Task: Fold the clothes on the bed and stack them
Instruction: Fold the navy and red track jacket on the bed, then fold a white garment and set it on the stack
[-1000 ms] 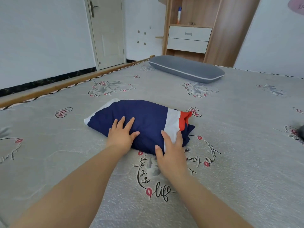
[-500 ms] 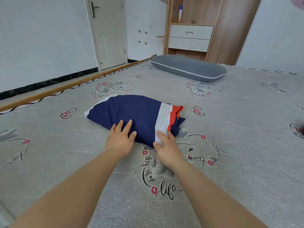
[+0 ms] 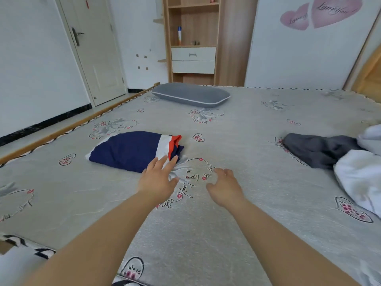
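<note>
A folded navy garment with a white and red stripe lies on the grey printed bed, left of centre. My left hand hovers at its near right corner with fingers spread, holding nothing. My right hand is over the bare sheet to the right, fingers loosely bent and empty. Unfolded clothes lie at the right edge: a dark grey garment and a white garment.
A grey pillow lies at the far side of the bed. A wooden bed rail runs along the left. Black-and-white cloth sits at the near left corner. A wooden shelf unit and a door stand behind.
Both hands have come off the folded navy garment and shifted right. The view has swung up and right, bringing the grey and white clothes into sight.
</note>
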